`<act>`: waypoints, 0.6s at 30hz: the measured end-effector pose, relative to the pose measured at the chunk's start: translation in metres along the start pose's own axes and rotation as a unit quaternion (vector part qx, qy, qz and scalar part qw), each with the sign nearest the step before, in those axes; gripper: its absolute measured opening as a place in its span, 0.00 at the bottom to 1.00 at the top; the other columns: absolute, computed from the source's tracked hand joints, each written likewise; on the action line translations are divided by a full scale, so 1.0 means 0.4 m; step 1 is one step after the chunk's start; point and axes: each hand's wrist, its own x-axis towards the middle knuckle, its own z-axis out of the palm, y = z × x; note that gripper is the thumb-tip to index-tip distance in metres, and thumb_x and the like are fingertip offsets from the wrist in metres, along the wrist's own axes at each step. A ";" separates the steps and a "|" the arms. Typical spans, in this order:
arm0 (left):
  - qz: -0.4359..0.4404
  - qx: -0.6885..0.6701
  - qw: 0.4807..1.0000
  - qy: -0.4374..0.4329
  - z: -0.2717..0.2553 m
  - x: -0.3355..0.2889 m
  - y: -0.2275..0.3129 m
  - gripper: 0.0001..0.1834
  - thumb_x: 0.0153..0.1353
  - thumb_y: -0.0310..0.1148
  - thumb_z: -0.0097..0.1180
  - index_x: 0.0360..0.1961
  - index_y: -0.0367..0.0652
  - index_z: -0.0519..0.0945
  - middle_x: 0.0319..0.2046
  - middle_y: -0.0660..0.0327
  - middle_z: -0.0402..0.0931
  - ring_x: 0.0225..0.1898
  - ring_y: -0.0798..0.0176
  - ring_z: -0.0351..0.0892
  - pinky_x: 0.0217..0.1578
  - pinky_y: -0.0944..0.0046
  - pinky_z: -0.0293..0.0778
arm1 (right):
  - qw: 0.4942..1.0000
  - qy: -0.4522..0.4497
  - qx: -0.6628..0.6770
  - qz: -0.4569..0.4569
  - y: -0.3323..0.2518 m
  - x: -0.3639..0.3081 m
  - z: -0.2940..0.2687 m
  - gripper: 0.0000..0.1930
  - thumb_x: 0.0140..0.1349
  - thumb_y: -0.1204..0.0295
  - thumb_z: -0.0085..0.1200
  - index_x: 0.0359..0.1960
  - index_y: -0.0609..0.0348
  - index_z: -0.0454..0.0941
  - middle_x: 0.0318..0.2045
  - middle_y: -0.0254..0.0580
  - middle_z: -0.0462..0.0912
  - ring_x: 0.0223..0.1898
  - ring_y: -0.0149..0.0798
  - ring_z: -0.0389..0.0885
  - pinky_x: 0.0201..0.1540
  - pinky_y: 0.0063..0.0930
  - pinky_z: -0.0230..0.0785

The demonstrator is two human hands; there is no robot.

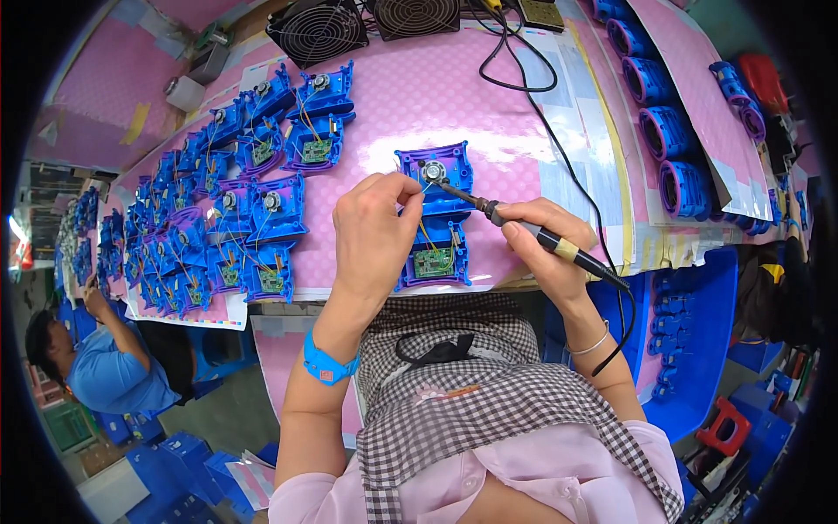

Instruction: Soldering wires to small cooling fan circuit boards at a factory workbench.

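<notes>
My right hand (550,240) grips a soldering iron (524,227) like a pen. Its tip meets the edge of a round silver speaker (434,171) set in a blue plastic housing half (456,196). Closed in a pinch, my left hand (375,227) holds a thin wire against the speaker's left side; the fingertips partly hide it. Nearer to me lies the other housing half with a green circuit board (434,262), joined by thin yellow wires (425,229) to the speaker half.
Many similar blue housings (275,205) with speakers and boards crowd the table's left. Two black fans (319,31) stand at the back. The iron's black cord (572,166) runs along the right, beside a row of blue rings (668,131). A blue bin (698,349) sits low right; a co-worker (118,358) sits left.
</notes>
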 end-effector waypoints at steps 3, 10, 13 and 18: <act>-0.017 0.007 1.000 -0.020 -0.007 -0.002 0.014 0.03 0.50 0.22 0.60 0.28 0.36 0.81 0.26 0.54 0.78 0.25 0.53 0.79 0.27 0.57 0.72 | 0.999 -0.012 -0.029 -0.035 -0.002 -0.002 -0.013 0.09 0.53 0.79 0.60 0.37 0.64 0.84 0.28 0.42 0.84 0.27 0.31 0.79 0.29 0.21 0.68; 0.053 0.028 0.998 -0.011 0.009 -0.009 0.019 0.06 0.51 0.20 0.60 0.32 0.37 0.82 0.27 0.55 0.78 0.22 0.60 0.75 0.23 0.62 0.69 | 0.999 0.016 -0.011 0.026 -0.021 0.012 -0.055 0.08 0.56 0.79 0.56 0.37 0.69 0.82 0.27 0.44 0.81 0.22 0.28 0.76 0.25 0.18 0.67; 0.054 0.013 0.998 -0.023 0.027 0.001 0.024 0.08 0.50 0.20 0.59 0.34 0.37 0.81 0.26 0.55 0.78 0.23 0.58 0.77 0.24 0.61 0.70 | 0.999 -0.001 -0.019 0.035 -0.010 0.018 -0.056 0.08 0.57 0.78 0.56 0.37 0.68 0.82 0.27 0.43 0.81 0.22 0.27 0.76 0.25 0.18 0.67; 0.052 0.015 0.998 -0.036 0.040 0.013 0.026 0.10 0.49 0.19 0.58 0.35 0.36 0.80 0.25 0.55 0.78 0.24 0.57 0.78 0.25 0.60 0.71 | 1.000 -0.009 -0.016 0.014 -0.003 0.023 -0.051 0.08 0.57 0.78 0.56 0.37 0.68 0.83 0.27 0.42 0.81 0.23 0.26 0.76 0.25 0.18 0.66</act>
